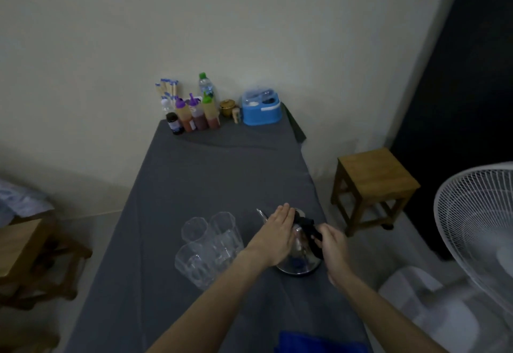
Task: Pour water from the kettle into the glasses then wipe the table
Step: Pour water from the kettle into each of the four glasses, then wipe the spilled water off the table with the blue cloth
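Note:
A steel kettle (298,265) with a black handle stands near the right edge of the table (211,175), which is covered in grey cloth. My right hand (331,244) is closed around the kettle's black handle. My left hand (277,230) lies flat, fingers together, on the kettle's lid and left side. Several clear glasses (208,244) stand clustered just left of the kettle, apart from my hands. A blue cloth (319,343) lies at the table's near edge, partly cut off by the frame.
Sauce bottles (194,112), a water bottle (206,84), a small brass pot (227,107) and a blue condiment box (261,108) line the far end by the wall. A wooden stool (374,186) and a white fan (477,222) stand right; another stool (30,255) left.

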